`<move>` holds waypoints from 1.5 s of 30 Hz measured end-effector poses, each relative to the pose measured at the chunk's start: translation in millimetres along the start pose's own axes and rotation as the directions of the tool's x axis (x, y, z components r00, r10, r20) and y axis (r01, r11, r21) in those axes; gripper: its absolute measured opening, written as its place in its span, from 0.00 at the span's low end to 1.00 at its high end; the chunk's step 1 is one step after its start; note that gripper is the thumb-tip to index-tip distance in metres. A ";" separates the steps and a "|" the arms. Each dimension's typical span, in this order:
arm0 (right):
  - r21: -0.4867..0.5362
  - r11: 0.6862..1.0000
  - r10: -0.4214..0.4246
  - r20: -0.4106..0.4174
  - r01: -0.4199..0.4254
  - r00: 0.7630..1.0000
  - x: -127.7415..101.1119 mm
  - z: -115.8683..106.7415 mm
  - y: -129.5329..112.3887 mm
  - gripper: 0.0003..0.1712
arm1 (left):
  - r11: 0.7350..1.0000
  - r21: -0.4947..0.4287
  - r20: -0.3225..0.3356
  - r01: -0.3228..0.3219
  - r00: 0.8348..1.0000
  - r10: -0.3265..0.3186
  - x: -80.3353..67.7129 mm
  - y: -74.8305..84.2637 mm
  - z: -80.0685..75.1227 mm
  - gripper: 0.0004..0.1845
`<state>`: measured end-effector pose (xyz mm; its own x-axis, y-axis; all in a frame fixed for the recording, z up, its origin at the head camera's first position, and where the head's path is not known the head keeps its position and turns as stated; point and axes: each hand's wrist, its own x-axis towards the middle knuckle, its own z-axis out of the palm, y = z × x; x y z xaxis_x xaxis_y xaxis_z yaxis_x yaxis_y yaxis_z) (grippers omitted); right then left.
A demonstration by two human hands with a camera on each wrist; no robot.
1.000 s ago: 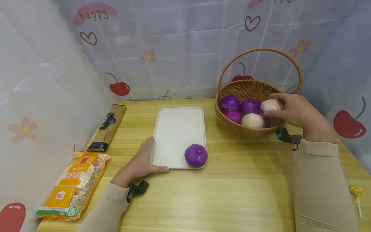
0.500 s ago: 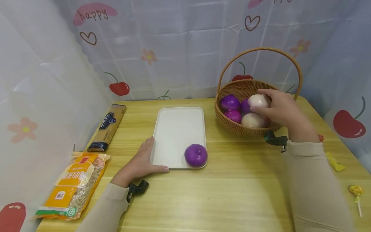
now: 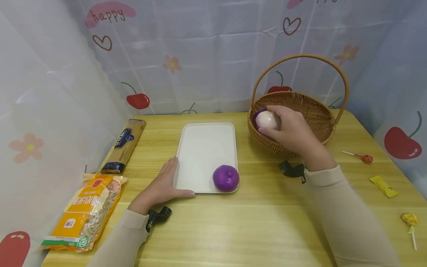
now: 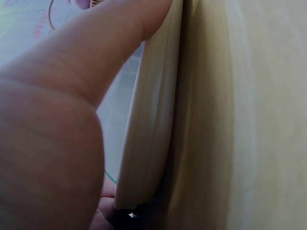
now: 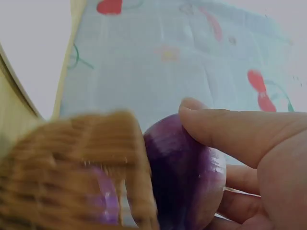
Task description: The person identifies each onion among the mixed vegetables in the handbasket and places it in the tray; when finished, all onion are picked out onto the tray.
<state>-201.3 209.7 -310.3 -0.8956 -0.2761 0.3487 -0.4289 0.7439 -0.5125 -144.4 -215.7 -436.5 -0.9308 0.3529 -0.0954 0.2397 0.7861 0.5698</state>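
My right hand (image 3: 290, 128) grips a purple onion with a whitish underside (image 3: 267, 120) at the left part of the wicker basket (image 3: 317, 111). In the right wrist view the thumb lies on the purple side of the onion (image 5: 180, 167), next to the basket's rim (image 5: 96, 139). Behind the hand a little more purple shows in the basket; its other contents are hidden. My left hand (image 3: 160, 185) rests at the near left corner of a white tray (image 3: 203, 148), fingers straight along its side and thumb along the front edge. Another purple onion (image 3: 225, 178) sits in the tray's near right corner.
At the left lie a spaghetti pack (image 3: 125, 146) and an orange food bag (image 3: 83, 213). Down the right side are a red lollipop (image 3: 365, 158), a yellow wrapped sweet (image 3: 383, 186) and a yellow lollipop (image 3: 410, 219). The basket's tall handle (image 3: 300, 56) arches over it.
The right hand has carried the whitish onion leftward across the basket, from its right side to its left. The sweets at the right have come into view. The left hand stays put.
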 end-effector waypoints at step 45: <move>0.192 0.977 -0.138 0.214 0.097 0.967 -1.6 134.6 -30.0 0.37 | 1.000 -0.006 0.000 -0.003 1.000 0.003 1.9 -2.0 -0.1 0.80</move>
<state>-202.8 105.9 -401.0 -0.8322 -0.4998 0.2400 -0.5283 0.5833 -0.6170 -146.7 -216.6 -437.8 -0.9302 0.3550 -0.0936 0.2407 0.7822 0.5747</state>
